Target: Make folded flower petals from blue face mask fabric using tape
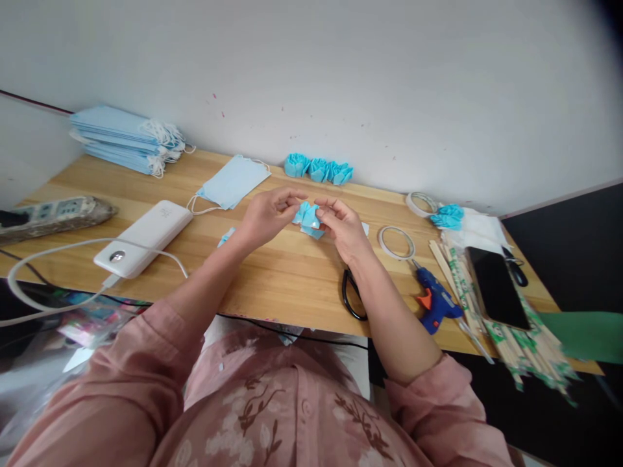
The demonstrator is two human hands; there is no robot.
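Both my hands meet above the middle of the wooden table (272, 285). My left hand (269, 215) and my right hand (342, 224) pinch the same small folded piece of light blue mask fabric (308, 217) between fingertips, held just above the tabletop. A small blue scrap (226, 237) lies by my left wrist. A row of finished blue folded pieces (318, 169) lies against the wall behind my hands.
A stack of face masks (124, 138) is at back left, a loose mask (233, 182) nearer. Power bank (145, 237) with cable and power strip (53, 215) at left. Scissors (352, 295), tape rolls (396, 242), blue glue gun (437, 301), phone (496, 287), wrapped chopsticks (506, 337) at right.
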